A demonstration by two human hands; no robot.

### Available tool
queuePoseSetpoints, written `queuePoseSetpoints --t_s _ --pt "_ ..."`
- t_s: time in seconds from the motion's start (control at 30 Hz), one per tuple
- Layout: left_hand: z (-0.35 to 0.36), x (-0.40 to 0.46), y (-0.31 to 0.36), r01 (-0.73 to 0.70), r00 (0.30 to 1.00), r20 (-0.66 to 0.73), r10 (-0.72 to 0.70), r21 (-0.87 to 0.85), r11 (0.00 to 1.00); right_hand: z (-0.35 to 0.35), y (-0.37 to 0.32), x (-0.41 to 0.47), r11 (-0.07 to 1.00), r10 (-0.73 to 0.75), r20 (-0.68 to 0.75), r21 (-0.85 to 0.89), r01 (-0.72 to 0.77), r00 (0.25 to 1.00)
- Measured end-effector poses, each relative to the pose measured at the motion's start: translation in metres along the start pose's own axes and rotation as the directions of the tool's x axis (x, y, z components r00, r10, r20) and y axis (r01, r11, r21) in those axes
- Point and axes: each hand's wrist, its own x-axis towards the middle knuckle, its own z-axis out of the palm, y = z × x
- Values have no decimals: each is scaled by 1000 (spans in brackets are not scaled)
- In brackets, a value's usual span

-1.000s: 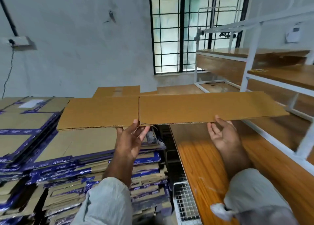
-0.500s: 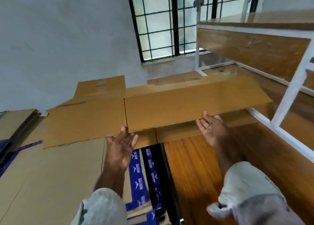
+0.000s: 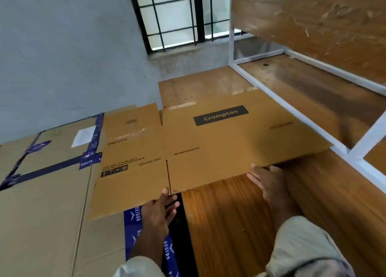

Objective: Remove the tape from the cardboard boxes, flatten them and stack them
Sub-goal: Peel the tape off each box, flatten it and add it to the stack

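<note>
Wooden table [image 3: 229, 224] beside a cardboard stack [image 3: 41, 214]: the flattened box [image 3: 208, 143] is laid across both, long axis left-right, its near edge met by the straight-fingered left hand [image 3: 160, 209] and gripped by the right hand [image 3: 269, 180].

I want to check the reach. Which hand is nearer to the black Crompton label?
The right hand. It holds the cardboard edge below the label, slightly to its right. The left hand is at the near edge, further down and left.
</note>
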Motion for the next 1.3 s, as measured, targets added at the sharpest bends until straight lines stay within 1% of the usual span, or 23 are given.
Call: queuePoseSetpoints --t_s 0.1,0.27,0.33,0.4,0.47,0.5,0.53,0.6,0.7,0.73,0.8,0.87,0.93,1.07,1.13,1.3 --pt "-2 6 2 4 998 -57 -1 53 999 6 0 5 1000 7 -38 -18 -8 999" --pt "-6 8 4 2 999 -38 3 133 991 10 -3 1 999 33 -85 -2 -33 996" --pt "-11 7 8 -5 1000 9 3 212 977 12 -1 -1 999 28 -102 -43 -32 994" --pt "-17 1 14 -24 995 98 -10 343 939 11 5 -3 991 -12 -149 -132 -8 989" --pt "-27 -9 18 -107 983 185 17 488 866 10 10 -13 971 -97 -180 -235 53 979" --pt "-31 -13 20 -183 973 218 74 538 823 11 12 -22 950 -153 -173 -297 97 973" --pt "-37 -19 21 -275 957 243 161 576 770 13 14 -36 928 -200 -141 -344 142 969" --pt "-48 -34 20 -465 884 295 363 636 616 18 18 -77 903 -237 -21 -372 213 971" --pt "-69 -73 14 -658 718 381 583 646 387 26 33 -156 878 -205 212 -392 275 956" --pt "-78 -87 11 -708 654 411 635 628 323 27 40 -183 854 -203 275 -420 307 940" --pt "-99 -115 1 -774 542 469 697 601 198 26 59 -231 756 -263 368 -496 427 892" --pt "-121 -141 -9 -797 466 507 725 596 95 21 79 -265 656 -305 432 -551 516 849" --pt "-145 -163 -20 -805 423 514 746 591 50 13 96 -294 564 -333 492 -579 588 804" --pt "-200 -218 -44 -814 377 508 774 580 15 -17 110 -363 429 -391 581 -571 700 714" --pt "-225 -249 -57 -817 354 493 795 577 6 -38 113 -400 366 -426 603 -567 738 674" --pt "-277 -335 -94 -822 315 484 817 569 -20 -105 118 -497 149 -515 632 -599 787 579"
